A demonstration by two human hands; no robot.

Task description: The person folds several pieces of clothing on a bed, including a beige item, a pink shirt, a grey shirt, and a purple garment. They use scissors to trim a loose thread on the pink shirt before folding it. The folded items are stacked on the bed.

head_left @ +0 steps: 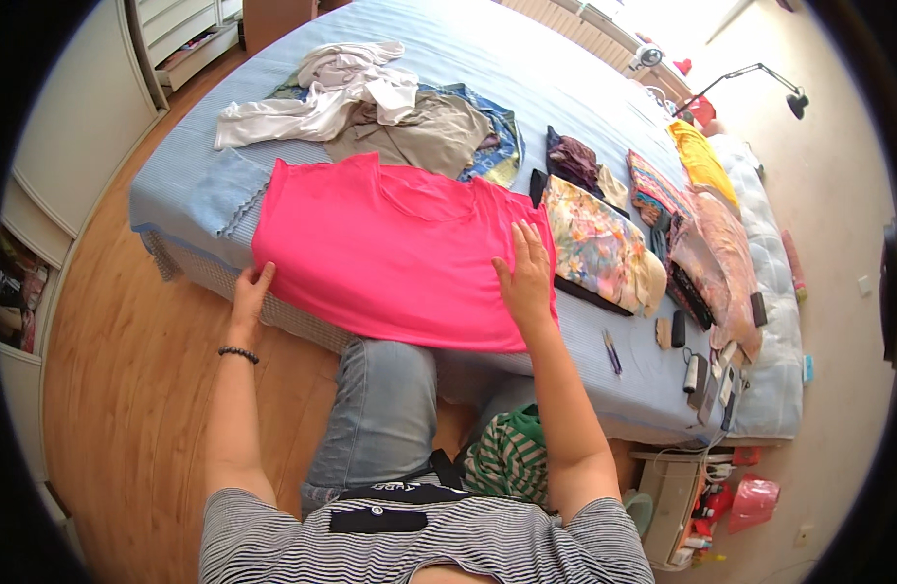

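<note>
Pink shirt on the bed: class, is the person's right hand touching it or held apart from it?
Touching. The head view shows the right hand lying flat, fingers spread, on the pink shirt, with no gap between palm and cloth.

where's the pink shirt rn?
In the head view the pink shirt lies spread flat on the near edge of the blue bed, centre-left, with the left hand at its lower-left corner and the right hand pressing its right side, beside a floral garment.

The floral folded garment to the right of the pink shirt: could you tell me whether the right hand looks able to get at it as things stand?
Probably yes. The right hand lies flat on the pink shirt, beside the floral garment, and nothing lies between them.
</note>
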